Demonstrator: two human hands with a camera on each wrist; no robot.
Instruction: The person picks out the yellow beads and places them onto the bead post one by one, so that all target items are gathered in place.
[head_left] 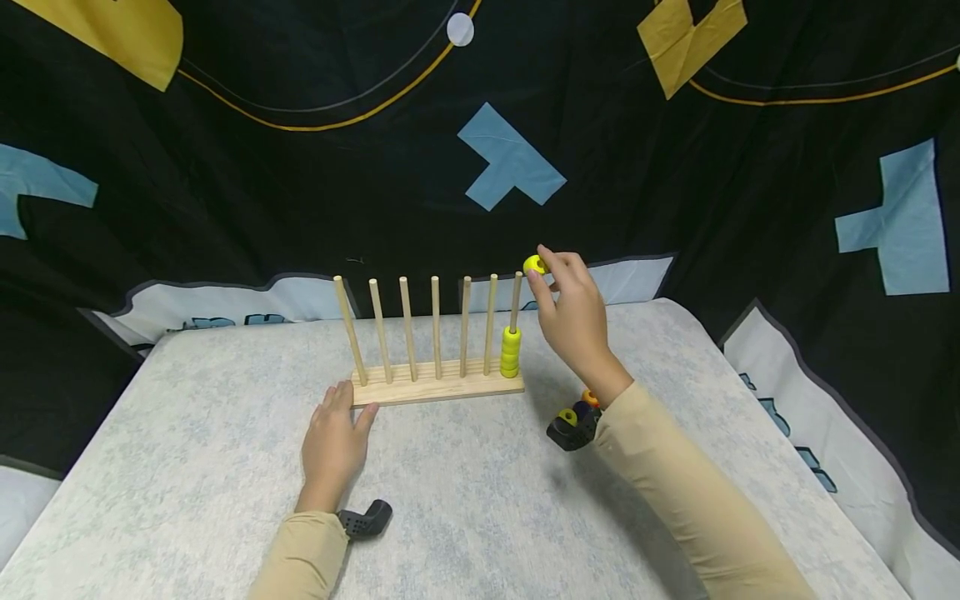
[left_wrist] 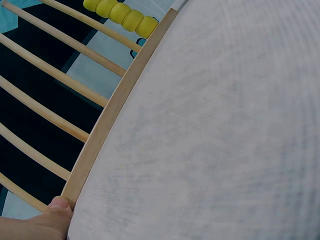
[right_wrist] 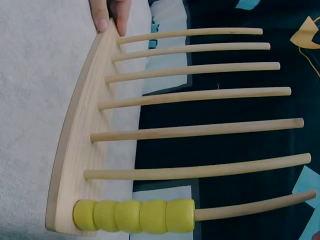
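A wooden peg stand (head_left: 435,388) with a row of upright pegs stands on the table. My left hand (head_left: 335,442) grips its left end; the thumb (left_wrist: 59,202) lies at the base's front edge, and the right wrist view shows the fingers (right_wrist: 121,17) on the other side of that end. Several yellow beads (right_wrist: 131,216) are stacked on the rightmost peg, whose upper part is bare. Up near that peg's tip, my right hand (head_left: 573,312) pinches a yellow bead (head_left: 536,264) between thumb and fingers. The held bead is apart from the stack; its hole partly shows.
Beneath my right forearm, loose beads lie on the table, among them a yellow one (head_left: 567,416) and an orange one (head_left: 590,398), partly hidden by the black wrist camera (head_left: 573,432). A dark patterned cloth (head_left: 360,200) hangs behind the pale table (head_left: 450,500).
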